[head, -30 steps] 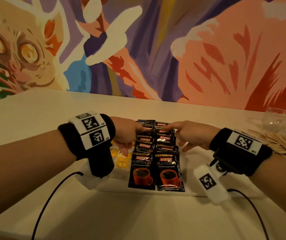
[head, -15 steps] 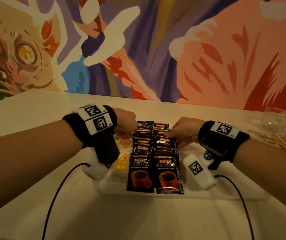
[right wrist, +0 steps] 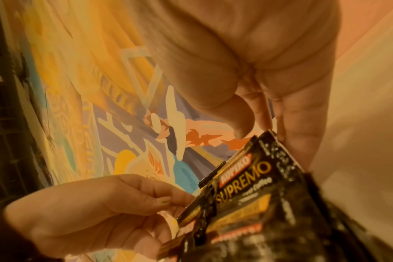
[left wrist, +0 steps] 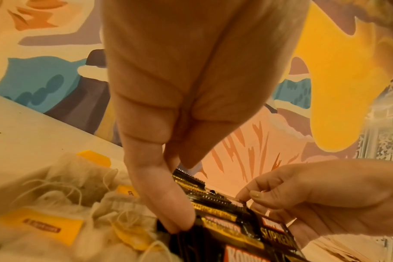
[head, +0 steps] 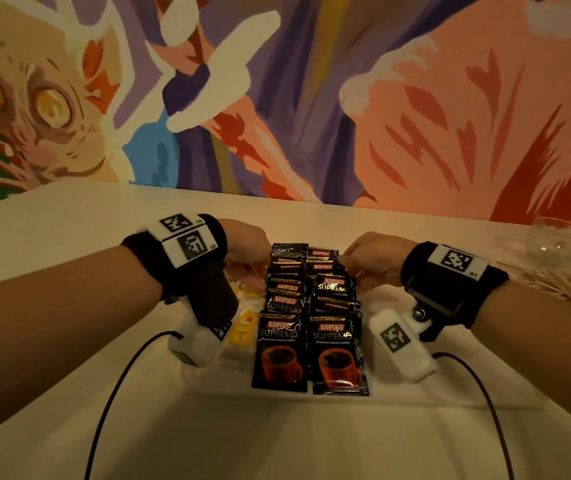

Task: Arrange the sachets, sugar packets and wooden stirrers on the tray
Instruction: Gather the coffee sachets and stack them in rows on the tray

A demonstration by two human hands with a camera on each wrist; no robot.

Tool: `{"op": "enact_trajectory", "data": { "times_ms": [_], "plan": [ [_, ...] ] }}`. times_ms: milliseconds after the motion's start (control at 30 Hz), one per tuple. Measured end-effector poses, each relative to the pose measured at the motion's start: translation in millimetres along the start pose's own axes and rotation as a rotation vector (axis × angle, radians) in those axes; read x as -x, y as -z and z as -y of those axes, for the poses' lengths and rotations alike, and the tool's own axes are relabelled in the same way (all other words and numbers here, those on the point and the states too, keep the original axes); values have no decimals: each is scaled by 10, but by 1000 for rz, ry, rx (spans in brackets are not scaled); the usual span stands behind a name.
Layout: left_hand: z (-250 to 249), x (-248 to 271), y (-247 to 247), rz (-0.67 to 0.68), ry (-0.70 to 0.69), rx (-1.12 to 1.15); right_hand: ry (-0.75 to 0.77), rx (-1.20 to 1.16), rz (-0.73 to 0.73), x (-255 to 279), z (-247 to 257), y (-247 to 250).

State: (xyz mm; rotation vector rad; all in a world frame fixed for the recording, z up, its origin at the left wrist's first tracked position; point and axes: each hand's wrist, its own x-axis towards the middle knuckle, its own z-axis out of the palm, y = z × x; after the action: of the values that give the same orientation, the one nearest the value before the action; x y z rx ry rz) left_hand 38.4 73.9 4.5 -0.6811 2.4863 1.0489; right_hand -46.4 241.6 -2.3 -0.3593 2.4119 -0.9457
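Black coffee sachets lie in two overlapping rows on the white tray. My left hand is at the left side of the rows; its fingertips press the sachets' left edge while the thumb stays off them. At the right side, my right hand pinches the edge of a sachet between thumb and fingers. Tea bags with yellow tags sit left of the sachets under my left wrist. Wooden stirrers lie in a pile on the table at the far right.
A clear glass cup stands behind the stirrers at the right edge. The painted wall runs along the table's far side. Two black cables trail from my wrists over the near table.
My right hand's forefinger pointed out over the sachets a second ago; it has since curled in at the rows' right edge. Both hands stay at the far end of the rows.
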Motion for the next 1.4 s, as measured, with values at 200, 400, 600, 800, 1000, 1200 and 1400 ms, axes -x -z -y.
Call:
{"op": "enact_trajectory", "data": {
  "times_ms": [200, 400, 600, 800, 1000, 1200, 1400],
  "plan": [
    [-40, 25, 36, -87, 7, 108, -23, -21, -21, -34, 27, 41],
    [-167, 41, 6, -60, 20, 380, -60, -250, 24, -55, 59, 31],
    [-158, -53, 61, -83, 16, 501, -93, -452, -61, -94, 114, 13],
    [-192, -87, 42, -67, 37, 595, -103, -519, -73, -98, 177, -22],
    [-185, -69, 17, -31, 47, 621, -96, -529, 5, -64, 180, -45],
    [-158, 94, 55, -22, 26, 662, -109, -487, 33, 142, 134, -11],
    [-167, 349, -103, 42, -9, 691, -54, -543, 107, 380, 54, -123]
  ]
}}
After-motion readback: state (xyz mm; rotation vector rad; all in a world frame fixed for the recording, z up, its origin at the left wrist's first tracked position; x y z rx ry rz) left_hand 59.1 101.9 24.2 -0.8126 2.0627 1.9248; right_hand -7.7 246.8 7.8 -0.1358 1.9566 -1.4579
